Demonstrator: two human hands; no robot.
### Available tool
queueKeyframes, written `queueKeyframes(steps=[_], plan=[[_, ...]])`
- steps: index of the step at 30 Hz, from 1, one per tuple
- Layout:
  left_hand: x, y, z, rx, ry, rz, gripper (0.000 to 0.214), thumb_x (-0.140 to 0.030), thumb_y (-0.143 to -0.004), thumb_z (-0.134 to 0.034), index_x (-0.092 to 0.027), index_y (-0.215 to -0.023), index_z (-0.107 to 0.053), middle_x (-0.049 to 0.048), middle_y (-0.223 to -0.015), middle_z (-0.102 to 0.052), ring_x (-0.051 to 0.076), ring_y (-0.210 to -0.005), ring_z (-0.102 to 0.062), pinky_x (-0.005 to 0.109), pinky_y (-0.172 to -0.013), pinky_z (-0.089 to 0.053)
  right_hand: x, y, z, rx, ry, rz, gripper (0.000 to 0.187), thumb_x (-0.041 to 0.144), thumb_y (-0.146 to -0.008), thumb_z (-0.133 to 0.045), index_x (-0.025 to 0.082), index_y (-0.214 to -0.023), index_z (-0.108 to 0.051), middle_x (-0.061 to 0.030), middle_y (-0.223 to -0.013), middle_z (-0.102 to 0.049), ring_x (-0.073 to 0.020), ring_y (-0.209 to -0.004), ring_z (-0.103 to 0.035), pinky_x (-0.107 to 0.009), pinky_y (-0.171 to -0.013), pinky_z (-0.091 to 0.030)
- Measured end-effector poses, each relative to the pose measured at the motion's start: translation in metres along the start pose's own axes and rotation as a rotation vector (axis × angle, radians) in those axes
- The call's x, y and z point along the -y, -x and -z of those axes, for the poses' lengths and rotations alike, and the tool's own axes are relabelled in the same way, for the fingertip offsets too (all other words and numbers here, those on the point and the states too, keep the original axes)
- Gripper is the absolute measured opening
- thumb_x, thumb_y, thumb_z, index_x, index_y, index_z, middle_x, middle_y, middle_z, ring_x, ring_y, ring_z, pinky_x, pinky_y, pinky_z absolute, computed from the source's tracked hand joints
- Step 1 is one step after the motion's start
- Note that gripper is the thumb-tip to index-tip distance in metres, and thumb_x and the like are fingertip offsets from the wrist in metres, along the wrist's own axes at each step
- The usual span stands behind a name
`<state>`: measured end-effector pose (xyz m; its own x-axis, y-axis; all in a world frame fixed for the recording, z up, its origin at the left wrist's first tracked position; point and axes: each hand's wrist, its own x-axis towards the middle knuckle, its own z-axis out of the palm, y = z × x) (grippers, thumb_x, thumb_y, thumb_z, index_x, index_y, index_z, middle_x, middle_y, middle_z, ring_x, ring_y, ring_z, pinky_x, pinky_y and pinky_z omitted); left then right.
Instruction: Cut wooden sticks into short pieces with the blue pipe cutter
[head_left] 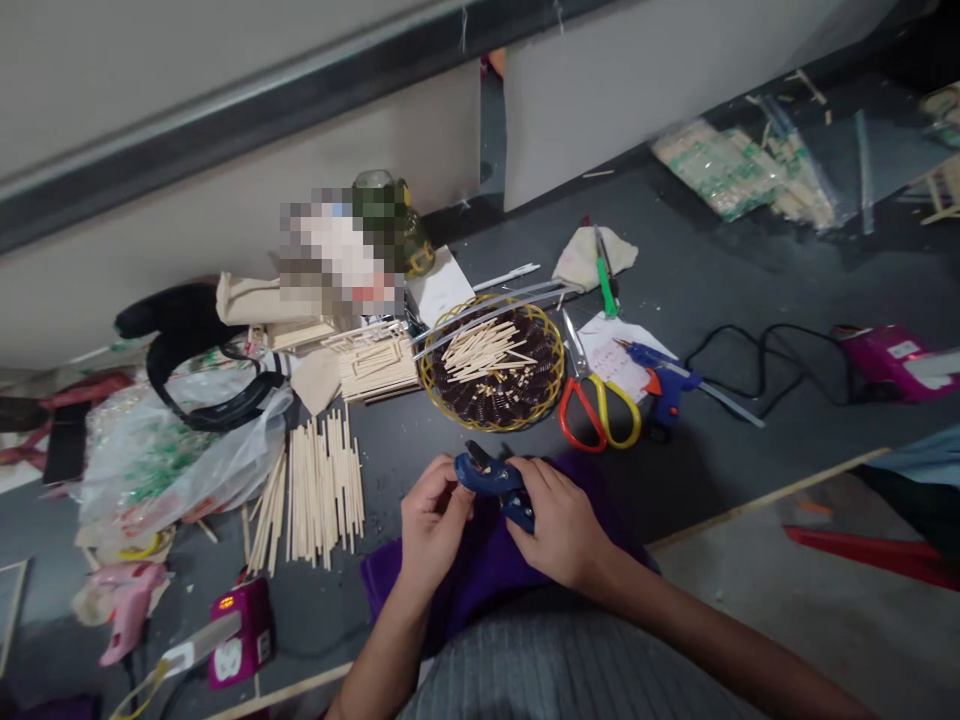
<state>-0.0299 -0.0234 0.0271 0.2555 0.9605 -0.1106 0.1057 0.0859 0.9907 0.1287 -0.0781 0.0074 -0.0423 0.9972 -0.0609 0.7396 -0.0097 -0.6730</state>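
Observation:
My right hand (564, 520) is closed around a dark blue plier-like hand tool (491, 480) with a black part at its top. My left hand (433, 520) is at the tool's left end, its thumb and fingers pinched together. Anything between those fingertips is too small or hidden to make out. Both hands are above a folded purple cloth (390, 570) at the table's near edge. Just beyond them stands a dark woven basket (556, 385) with a yellow rim, holding short wooden sticks (480, 352) and tiny cut pieces.
Longer wooden sticks (324, 495) lie left of my hands, near stacked stick frames (379, 360). Scissors (600, 410) with red and yellow handles and a blue glue gun (664, 395) lie to the right. A green cutter knife (606, 280) and a plastic bag (247, 450) lie farther out.

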Motion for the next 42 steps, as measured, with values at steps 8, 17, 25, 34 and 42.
queueKeyframes(steps=[8,17,25,34,42], plan=[[-0.004,-0.009,-0.003,-0.006,-0.067,0.001,0.013,-0.021,-0.089,-0.06,-0.018,-0.077,-0.065,-0.0045,-0.066,-0.046,0.005,-0.05,-0.045,0.018,-0.046,-0.034,-0.006,-0.007,0.001,0.005,0.001,0.01,0.044,0.019,-0.074,-0.054,0.013,-0.118,-0.051,-0.0137,-0.105,-0.065,-0.0284,-0.095,-0.063,-0.042,-0.085,-0.053],[-0.003,-0.026,-0.003,-0.006,-0.156,0.002,0.019,-0.02,-0.09,-0.058,-0.018,-0.072,-0.06,-0.0052,-0.062,-0.044,0.006,-0.05,-0.044,0.018,-0.048,-0.035,-0.014,-0.023,0.002,0.05,0.001,-0.017,0.018,0.023,-0.077,-0.054,0.018,-0.095,-0.052,-0.0068,-0.083,-0.066,-0.0231,-0.075,-0.066,-0.031,-0.063,-0.047],[0.008,-0.037,-0.002,-0.02,-0.115,0.077,0.02,-0.022,-0.09,-0.058,-0.017,-0.071,-0.06,-0.0054,-0.062,-0.044,0.005,-0.046,-0.043,0.018,-0.045,-0.034,-0.021,-0.033,-0.001,0.076,-0.079,-0.013,0.008,0.025,-0.08,-0.054,0.02,-0.086,-0.049,-0.0051,-0.075,-0.065,-0.0209,-0.068,-0.065,-0.028,-0.06,-0.042],[0.007,-0.046,-0.007,-0.045,-0.097,0.132,0.021,-0.025,-0.09,-0.057,-0.017,-0.072,-0.061,-0.0054,-0.061,-0.043,0.004,-0.042,-0.041,0.017,-0.041,-0.033,-0.029,-0.039,-0.005,0.096,-0.062,-0.02,0.01,0.024,-0.079,-0.055,0.019,-0.087,-0.052,-0.0062,-0.073,-0.067,-0.0224,-0.065,-0.066,-0.029,-0.059,-0.043],[0.007,-0.049,-0.01,-0.052,-0.108,0.137,0.023,-0.03,-0.09,-0.057,-0.017,-0.071,-0.06,-0.005,-0.059,-0.045,0.005,-0.043,-0.042,0.017,-0.041,-0.034,-0.034,-0.04,-0.01,0.06,-0.082,-0.005,0.008,0.022,-0.081,-0.053,0.019,-0.088,-0.052,-0.0049,-0.07,-0.066,-0.0197,-0.062,-0.064,-0.027,-0.058,-0.042]])
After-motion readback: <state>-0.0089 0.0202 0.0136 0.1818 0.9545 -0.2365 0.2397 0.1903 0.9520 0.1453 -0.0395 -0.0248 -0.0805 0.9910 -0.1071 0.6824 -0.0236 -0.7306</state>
